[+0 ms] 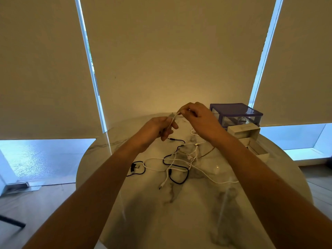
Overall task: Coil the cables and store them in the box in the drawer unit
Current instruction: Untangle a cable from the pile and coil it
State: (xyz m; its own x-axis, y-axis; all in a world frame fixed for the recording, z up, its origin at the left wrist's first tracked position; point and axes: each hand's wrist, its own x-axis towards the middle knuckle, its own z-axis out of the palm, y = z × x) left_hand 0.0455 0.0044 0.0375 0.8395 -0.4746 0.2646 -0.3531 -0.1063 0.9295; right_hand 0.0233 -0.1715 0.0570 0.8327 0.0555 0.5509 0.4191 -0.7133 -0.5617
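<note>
One white cable [172,119] is pinched between the left hand [158,130] and the right hand [199,119]. The other cables [177,164] lie tangled, uncoiled, on the table [179,221]; the box [255,148] is seemingly unfilled.

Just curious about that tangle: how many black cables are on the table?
2, as far as I can tell: one black cable looping through the white ones, another left of the pile. Overlaps may hide more.

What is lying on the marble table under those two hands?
A tangle of white cables and black cables on the table. The forearms cover part of it; both hands pinch a white cable.
</note>
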